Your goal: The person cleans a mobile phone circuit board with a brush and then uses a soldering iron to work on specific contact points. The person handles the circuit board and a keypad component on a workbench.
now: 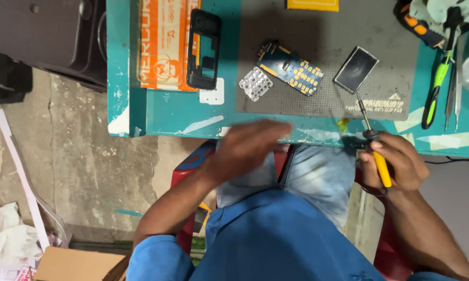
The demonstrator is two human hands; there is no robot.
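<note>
Nearby, circuit board (290, 68), keypad (255, 83), screen (356, 69) beyond screwdriver (376, 151).

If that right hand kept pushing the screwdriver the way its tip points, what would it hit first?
Most likely the small dark screen on the grey mat. The right hand aims the yellow screwdriver up at its lower corner; the tip looks almost touching, though depth is unclear.

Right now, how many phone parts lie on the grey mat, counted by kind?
Blue circuit board with gold contacts: 1
White rubber keypad: 1
Small dark rectangular screen: 1
Total on the grey anti-slip mat: 3
</note>
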